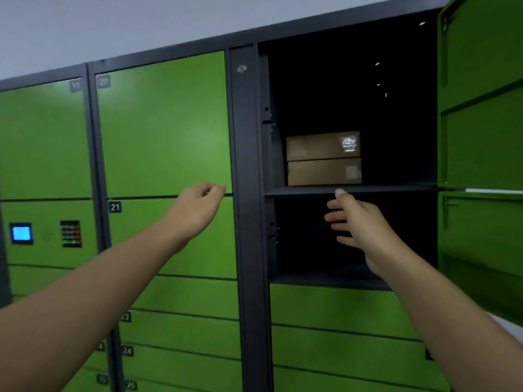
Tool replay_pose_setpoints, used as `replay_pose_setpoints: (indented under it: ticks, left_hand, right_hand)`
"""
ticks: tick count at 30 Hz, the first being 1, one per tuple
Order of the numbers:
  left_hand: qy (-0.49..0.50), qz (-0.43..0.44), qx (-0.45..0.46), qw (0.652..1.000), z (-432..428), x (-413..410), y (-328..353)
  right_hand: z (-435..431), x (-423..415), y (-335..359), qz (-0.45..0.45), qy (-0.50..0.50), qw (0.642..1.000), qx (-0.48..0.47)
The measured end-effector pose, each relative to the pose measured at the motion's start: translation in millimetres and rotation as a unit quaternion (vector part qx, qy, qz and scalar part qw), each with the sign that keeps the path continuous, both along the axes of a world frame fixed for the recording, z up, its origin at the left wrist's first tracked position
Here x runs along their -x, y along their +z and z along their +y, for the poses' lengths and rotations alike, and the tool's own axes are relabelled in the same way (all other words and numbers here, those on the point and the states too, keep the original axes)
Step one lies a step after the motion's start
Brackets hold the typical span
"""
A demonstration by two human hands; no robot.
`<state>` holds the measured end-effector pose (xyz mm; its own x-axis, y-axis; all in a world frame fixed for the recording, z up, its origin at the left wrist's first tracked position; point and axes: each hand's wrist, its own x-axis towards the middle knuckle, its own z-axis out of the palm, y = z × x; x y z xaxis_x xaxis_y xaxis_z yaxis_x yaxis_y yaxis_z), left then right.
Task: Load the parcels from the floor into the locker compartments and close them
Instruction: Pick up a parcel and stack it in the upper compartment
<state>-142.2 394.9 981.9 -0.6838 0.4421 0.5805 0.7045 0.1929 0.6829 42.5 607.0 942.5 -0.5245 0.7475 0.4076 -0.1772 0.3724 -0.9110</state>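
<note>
Two brown cardboard parcels are stacked in the upper open compartment, the top parcel (317,145) with a white label on the lower parcel (319,172). They rest on a dark shelf (396,189). Below it a second compartment (305,250) stands open and dark. My right hand (358,222) is raised in front of this lower compartment, fingers spread, holding nothing, fingertips just under the shelf edge. My left hand (198,207) hangs in front of closed green door 21 (203,250), fingers loosely curled, holding nothing.
Two green doors swing open at the right, an upper door (481,94) and a lower door (481,250). A blue screen (21,233) and keypad (70,233) sit at the left. Closed green doors fill the rest of the locker wall.
</note>
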Motion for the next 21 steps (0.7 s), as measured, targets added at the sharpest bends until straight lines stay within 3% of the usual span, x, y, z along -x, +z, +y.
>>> replay_pose_setpoints:
  ticks: [10,16,21]
  left_hand:
    - [0.103,-0.214,-0.088,0.968,-148,-19,-163]
    - [0.156,-0.241,-0.031,0.957,-210,-43,-255]
    - [0.226,-0.328,-0.033,0.917,-264,-47,-333]
  right_hand:
    - [-117,32,-129,-0.105,0.135,0.982,0.074]
    - [-189,64,-217,-0.192,0.195,0.957,0.093]
    - [-221,86,-302,-0.280,0.226,0.926,0.113]
